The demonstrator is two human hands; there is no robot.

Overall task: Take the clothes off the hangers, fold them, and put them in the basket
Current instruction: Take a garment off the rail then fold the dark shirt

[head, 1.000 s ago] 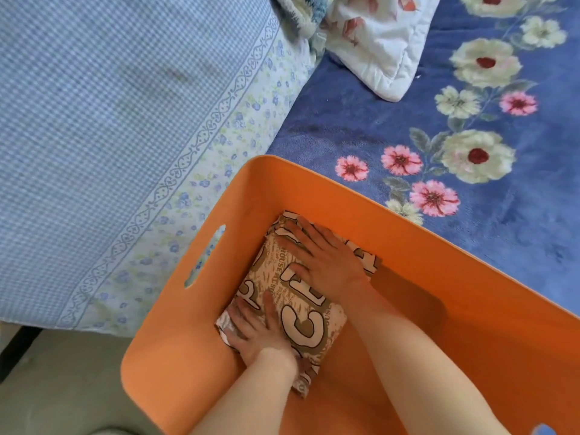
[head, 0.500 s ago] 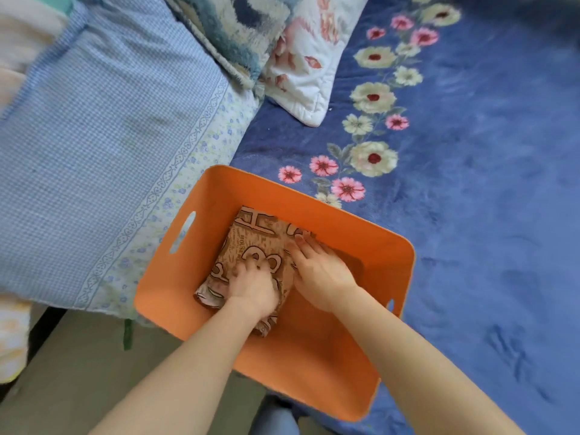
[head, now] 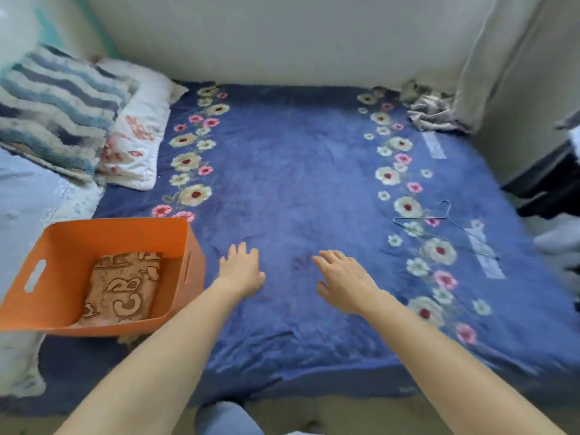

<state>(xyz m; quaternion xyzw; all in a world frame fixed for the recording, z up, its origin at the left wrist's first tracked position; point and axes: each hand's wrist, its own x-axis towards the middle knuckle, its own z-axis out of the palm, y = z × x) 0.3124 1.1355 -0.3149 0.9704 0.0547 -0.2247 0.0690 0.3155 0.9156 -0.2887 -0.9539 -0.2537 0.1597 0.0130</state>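
An orange basket [head: 78,237] stands at the bed's near left corner. Inside it lies a folded brown garment with large cream letters [head: 124,287]. My left hand [head: 240,270] hovers over the blue blanket just right of the basket, fingers spread and empty. My right hand [head: 343,279] is a little further right, also spread and holding nothing. A thin blue wire hanger [head: 439,226] lies bare on the blanket at the right. A crumpled grey garment [head: 433,113] sits at the bed's far right corner.
The blue flowered blanket [head: 292,171] covers the bed. A striped blue pillow [head: 56,111] and a white floral pillow [head: 138,139] lie at the far left. Dark and pale cloth [head: 555,189] hangs past the right edge. A wall closes the far side.
Both hands have come out of the basket and now hover over the blanket to its right. The folded garment stays in the basket. My view has lifted to take in the whole bed.
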